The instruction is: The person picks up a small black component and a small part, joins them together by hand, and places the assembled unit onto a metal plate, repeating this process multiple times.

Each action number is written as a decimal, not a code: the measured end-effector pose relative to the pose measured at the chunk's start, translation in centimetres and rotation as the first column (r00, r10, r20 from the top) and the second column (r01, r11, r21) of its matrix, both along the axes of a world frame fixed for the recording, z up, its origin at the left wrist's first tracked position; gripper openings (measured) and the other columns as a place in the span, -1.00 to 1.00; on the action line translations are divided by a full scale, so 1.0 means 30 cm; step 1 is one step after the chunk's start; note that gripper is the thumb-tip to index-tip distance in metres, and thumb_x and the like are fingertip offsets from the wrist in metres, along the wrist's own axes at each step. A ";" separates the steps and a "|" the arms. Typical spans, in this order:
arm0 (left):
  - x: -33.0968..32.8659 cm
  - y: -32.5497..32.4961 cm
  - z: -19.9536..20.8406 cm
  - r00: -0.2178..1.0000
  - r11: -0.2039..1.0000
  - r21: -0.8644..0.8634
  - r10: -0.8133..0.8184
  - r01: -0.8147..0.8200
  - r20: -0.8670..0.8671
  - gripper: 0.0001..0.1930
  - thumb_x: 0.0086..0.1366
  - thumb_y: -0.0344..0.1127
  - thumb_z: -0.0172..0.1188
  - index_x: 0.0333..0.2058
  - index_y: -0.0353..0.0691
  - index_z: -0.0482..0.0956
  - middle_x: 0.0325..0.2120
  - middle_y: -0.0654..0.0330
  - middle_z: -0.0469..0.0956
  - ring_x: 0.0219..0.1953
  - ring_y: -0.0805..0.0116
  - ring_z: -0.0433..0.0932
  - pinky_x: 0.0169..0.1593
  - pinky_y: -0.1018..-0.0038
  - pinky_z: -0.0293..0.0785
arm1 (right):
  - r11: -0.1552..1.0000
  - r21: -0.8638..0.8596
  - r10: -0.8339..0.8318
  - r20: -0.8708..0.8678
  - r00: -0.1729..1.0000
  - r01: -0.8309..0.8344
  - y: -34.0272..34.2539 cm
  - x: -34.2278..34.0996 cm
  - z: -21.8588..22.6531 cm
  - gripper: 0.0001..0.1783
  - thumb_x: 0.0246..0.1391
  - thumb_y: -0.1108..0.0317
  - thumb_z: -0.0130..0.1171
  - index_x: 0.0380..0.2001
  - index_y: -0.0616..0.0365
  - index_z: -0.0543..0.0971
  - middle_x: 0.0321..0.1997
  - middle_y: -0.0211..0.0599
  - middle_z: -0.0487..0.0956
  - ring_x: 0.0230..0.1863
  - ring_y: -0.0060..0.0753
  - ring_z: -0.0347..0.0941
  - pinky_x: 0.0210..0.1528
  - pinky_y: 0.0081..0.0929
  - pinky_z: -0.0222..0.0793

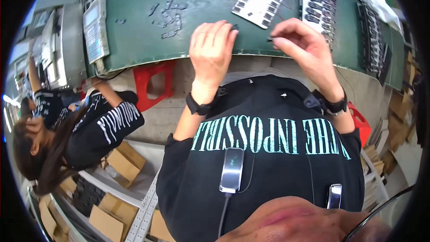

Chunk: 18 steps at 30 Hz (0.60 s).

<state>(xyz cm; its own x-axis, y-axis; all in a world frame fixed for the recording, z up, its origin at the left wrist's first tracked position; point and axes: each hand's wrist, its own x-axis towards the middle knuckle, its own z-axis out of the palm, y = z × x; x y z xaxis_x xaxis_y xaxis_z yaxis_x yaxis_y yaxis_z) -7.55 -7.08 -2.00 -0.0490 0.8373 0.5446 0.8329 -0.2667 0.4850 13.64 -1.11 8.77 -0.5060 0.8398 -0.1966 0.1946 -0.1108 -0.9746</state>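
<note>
Black piece (270, 39), tiny; between right fingers (284, 45)

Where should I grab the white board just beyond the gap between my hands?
Likely by its near short end, between the corners, coming from your side: on the white board, dark parts line both long edges, leaving the middle mostly bare, and that end faces you.

Smooth green table (130, 42), slight sheen
Little dark parts (171, 32) look like shiny plastic, keypad unit (95, 36) at the left edge is plasticky too, red stool (141, 86) by the near edge smooth plastic, black shirt (277, 175) matt cloth.
</note>
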 end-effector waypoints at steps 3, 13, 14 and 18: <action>-0.005 0.016 0.033 0.996 0.996 0.079 0.057 -0.052 -0.064 -0.69 0.09 -0.32 0.44 -0.17 -0.22 0.64 -0.22 0.20 0.58 -0.14 0.17 0.51 -0.02 0.24 0.47 | 1.000 -0.011 -0.007 -0.070 0.997 0.007 -0.004 0.006 0.012 -0.85 0.24 0.50 0.19 -0.14 0.29 0.56 -0.15 -0.41 0.55 -0.17 -0.65 0.50 -0.06 -0.65 0.46; 0.024 -0.014 0.057 0.999 0.998 -0.048 0.048 -0.048 0.002 -0.71 0.09 -0.36 0.44 -0.18 -0.20 0.67 -0.28 0.16 0.63 -0.23 0.18 0.58 -0.11 0.28 0.49 | 0.998 0.002 -0.059 -0.037 0.998 0.059 -0.019 0.031 -0.038 -0.84 0.23 0.50 0.21 -0.13 0.27 0.58 -0.19 -0.46 0.58 -0.19 -0.69 0.52 -0.10 -0.69 0.46; 0.035 -0.012 0.059 1.000 0.999 -0.023 0.023 -0.023 0.009 -0.71 0.09 -0.38 0.44 -0.17 -0.20 0.67 -0.29 0.15 0.63 -0.25 0.18 0.59 -0.13 0.31 0.50 | 0.997 0.003 -0.071 -0.031 0.997 0.071 -0.025 0.028 -0.041 -0.84 0.23 0.50 0.21 -0.13 0.27 0.58 -0.19 -0.46 0.58 -0.19 -0.69 0.52 -0.10 -0.69 0.46; 0.135 -0.044 0.153 0.882 0.958 -0.261 0.017 0.121 0.470 -0.72 0.18 -0.46 0.39 -0.10 -0.29 0.66 -0.35 0.19 0.67 -0.33 0.38 0.63 -0.20 0.50 0.54 | 0.990 0.135 -0.031 0.040 0.999 0.026 -0.042 0.013 -0.043 -0.85 0.22 0.50 0.22 -0.15 0.27 0.59 -0.18 -0.43 0.61 -0.16 -0.68 0.53 -0.07 -0.69 0.46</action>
<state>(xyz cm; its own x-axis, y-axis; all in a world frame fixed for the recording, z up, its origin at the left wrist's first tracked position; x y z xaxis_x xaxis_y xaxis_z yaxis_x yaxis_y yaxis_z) -3.50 -8.40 2.60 -0.1895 0.9575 0.2176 0.4821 -0.1024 0.8701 14.04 -2.37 7.47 -0.4751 0.8741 -0.1011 0.2339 0.0147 -0.9722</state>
